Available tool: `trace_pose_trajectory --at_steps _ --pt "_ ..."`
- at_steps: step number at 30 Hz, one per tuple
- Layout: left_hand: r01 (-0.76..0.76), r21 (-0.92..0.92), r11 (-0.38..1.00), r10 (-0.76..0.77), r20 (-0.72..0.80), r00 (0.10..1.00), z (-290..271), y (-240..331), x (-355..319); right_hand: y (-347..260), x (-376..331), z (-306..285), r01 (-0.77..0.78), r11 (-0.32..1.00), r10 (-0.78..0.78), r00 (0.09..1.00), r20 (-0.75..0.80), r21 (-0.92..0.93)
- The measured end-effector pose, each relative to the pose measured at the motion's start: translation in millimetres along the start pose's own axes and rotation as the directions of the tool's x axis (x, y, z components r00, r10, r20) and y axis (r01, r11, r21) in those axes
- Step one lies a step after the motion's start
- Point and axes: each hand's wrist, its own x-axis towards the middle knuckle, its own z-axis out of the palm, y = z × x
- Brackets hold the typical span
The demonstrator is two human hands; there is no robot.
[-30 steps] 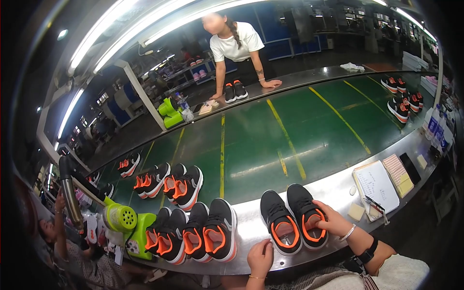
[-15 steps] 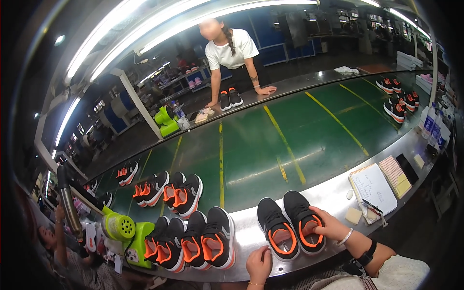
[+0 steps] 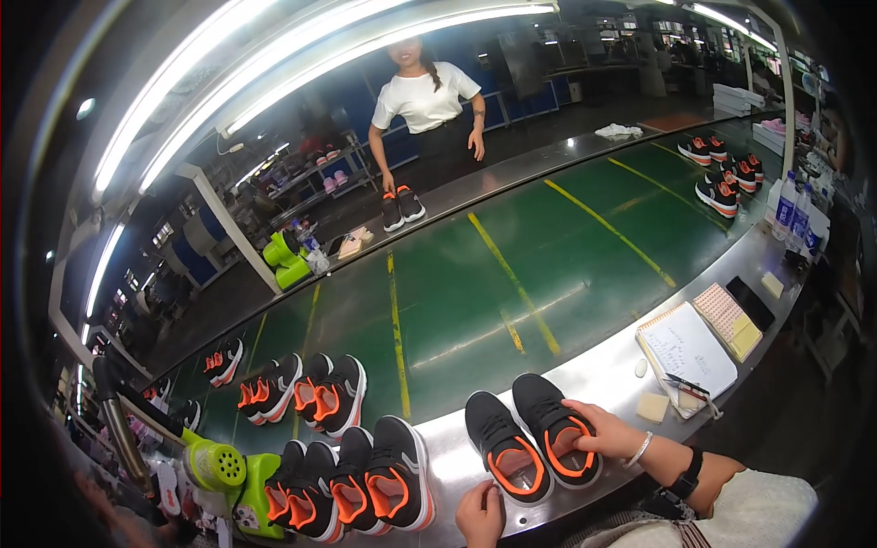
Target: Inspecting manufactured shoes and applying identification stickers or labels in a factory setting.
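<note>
A pair of black sneakers with orange collars and white soles stands before me on the metal edge of the bench. My right hand [image 3: 601, 431] grips the right sneaker [image 3: 543, 402] by its collar, the thumb reaching into the opening. Beside it, almost touching, is the left sneaker [image 3: 493, 422]. Near that one's heel is my left hand [image 3: 480, 516], its fingers curled together; whatever may be in them is hidden. To the left, two more pairs of the same sneakers [image 3: 399, 457] sit close together on the metal edge.
A green conveyor belt [image 3: 457, 320] with yellow lines carries more sneakers [image 3: 338, 393] at left and far right. A lime-green machine [image 3: 219, 466] stands at lower left. Right are a notebook [image 3: 685, 352], phone [image 3: 749, 303] and bottles [image 3: 786, 205]. Across the belt a person [image 3: 425, 100] touches another pair [image 3: 402, 210].
The view has shifted slightly. The person across the belt has straightened up, with one hand now on the pair there and the other off the ledge. My right hand keeps its grip on the sneaker.
</note>
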Motion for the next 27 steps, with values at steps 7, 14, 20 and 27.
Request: trace_pose_trajectory --at_steps 7,14,20,27 --pt "-0.013 0.012 1.0 0.013 -0.005 1.0 -0.8 -1.0 0.6 1.3 0.4 1.3 -0.017 1.0 0.017 1.0 0.008 -0.013" --pt "-0.008 0.016 1.0 0.008 0.004 1.0 -2.8 -1.7 0.4 2.0 0.6 3.4 -0.006 0.998 0.006 1.0 0.0 -0.066" --pt "0.005 -0.006 1.0 -0.005 0.005 1.0 -2.5 -5.0 -0.3 -1.8 0.1 4.3 -0.025 0.999 0.025 1.0 0.006 -0.044" --pt "-0.006 0.003 1.0 0.006 0.017 1.0 -3.6 -6.4 -0.4 -2.9 0.1 5.1 -0.03 0.999 0.03 1.0 0.007 -0.011"
